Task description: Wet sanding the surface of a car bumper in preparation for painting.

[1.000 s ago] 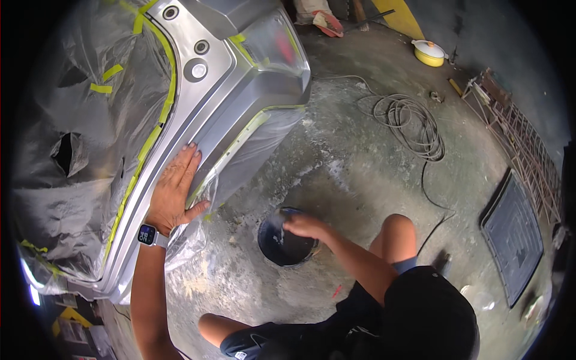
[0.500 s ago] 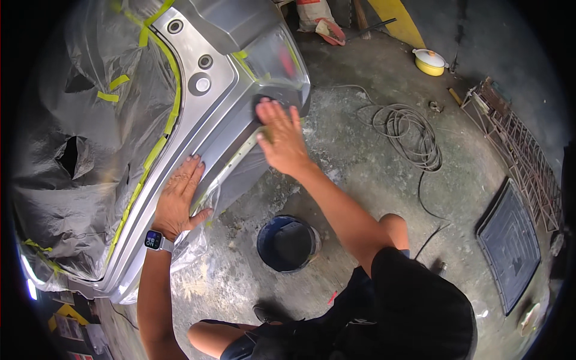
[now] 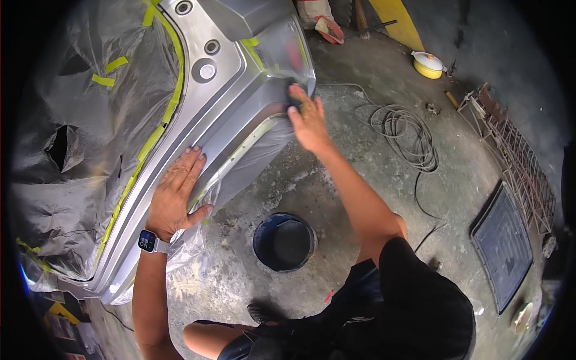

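My left hand (image 3: 179, 189) lies flat, fingers apart, on a silver vehicle body panel (image 3: 237, 108) at the left. My right hand (image 3: 309, 120) presses a dark pad (image 3: 289, 95) to the panel's far corner, below a translucently covered lamp (image 3: 282, 48); the fingers partly hide the pad. Yellow-green tape (image 3: 141, 153) runs along the panel beside crumpled plastic sheeting (image 3: 72, 198). A dark bucket (image 3: 259, 240) stands on the concrete floor below my right forearm.
A coiled hose (image 3: 408, 138) lies right of the panel. Further right are a metal lattice frame (image 3: 513, 153) and a dark flat tray (image 3: 504, 243). A yellow lidded pot (image 3: 428, 69), a sack (image 3: 315, 12) and a yellow board (image 3: 396, 21) are toward the back.
My right hand has risen from inside the bucket to the panel with the dark pad, then slid farther up and right to the corner. My left hand has stayed on the panel.
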The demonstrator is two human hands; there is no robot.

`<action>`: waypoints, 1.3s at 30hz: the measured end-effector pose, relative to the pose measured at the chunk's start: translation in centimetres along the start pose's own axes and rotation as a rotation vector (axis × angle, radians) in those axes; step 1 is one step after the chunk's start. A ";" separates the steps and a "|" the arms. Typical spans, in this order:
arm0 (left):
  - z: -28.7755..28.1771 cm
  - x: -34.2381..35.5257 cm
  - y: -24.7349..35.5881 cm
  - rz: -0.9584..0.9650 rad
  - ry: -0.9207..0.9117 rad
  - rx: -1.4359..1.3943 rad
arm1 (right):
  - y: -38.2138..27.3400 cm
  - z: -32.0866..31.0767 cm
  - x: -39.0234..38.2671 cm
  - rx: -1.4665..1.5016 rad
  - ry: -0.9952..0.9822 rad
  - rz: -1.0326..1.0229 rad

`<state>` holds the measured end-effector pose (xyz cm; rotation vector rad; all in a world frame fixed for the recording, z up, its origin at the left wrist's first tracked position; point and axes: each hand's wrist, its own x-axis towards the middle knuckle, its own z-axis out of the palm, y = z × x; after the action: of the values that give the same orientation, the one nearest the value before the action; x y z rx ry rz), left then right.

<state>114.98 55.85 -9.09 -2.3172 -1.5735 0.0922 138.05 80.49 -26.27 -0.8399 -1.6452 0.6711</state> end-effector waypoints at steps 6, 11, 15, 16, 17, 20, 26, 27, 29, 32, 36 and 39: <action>0.3 -0.3 -0.3 0.001 0.034 -0.019 | 3.0 -1.6 2.5 0.129 -0.121 0.084; 0.2 -0.1 -0.2 0.016 0.034 -0.031 | -1.6 -1.0 1.8 0.151 -0.068 0.098; 0.0 0.2 -0.1 0.007 -0.006 -0.017 | -2.3 0.1 -0.4 -0.111 -0.052 -0.226; 0.1 0.2 -0.1 0.007 -0.031 0.009 | -1.6 0.1 -0.7 -0.160 -0.138 -0.238; 0.1 0.2 -0.1 0.004 -0.017 -0.004 | -0.7 0.2 -1.0 -0.108 -0.077 -0.260; 0.2 0.1 0.0 0.001 -0.020 0.008 | 3.1 -0.7 -0.2 -0.121 -0.047 -0.126; 0.3 -0.1 -0.2 -0.008 0.011 -0.012 | 7.0 -3.9 3.2 -0.835 -0.205 -0.202; 0.3 -0.1 -0.2 -0.004 0.013 -0.013 | 7.1 -4.2 3.6 -0.805 -0.147 -0.265; 0.4 -0.1 -0.3 -0.008 0.019 -0.018 | 7.3 -4.5 4.4 -1.023 -0.141 -0.347; 0.3 -0.2 -0.2 -0.004 0.025 -0.021 | 7.3 -4.0 4.4 -0.933 -0.222 -0.270; 0.2 -0.2 -0.3 0.001 0.029 -0.042 | 5.9 -2.1 2.9 -0.215 -0.226 0.049; 0.1 -0.2 -0.3 0.009 0.024 -0.049 | 2.8 -0.6 1.6 0.013 -0.140 -0.035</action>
<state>114.56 55.76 -9.12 -2.3531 -1.5707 0.0279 138.98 83.42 -27.43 -0.7672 -1.7753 0.7286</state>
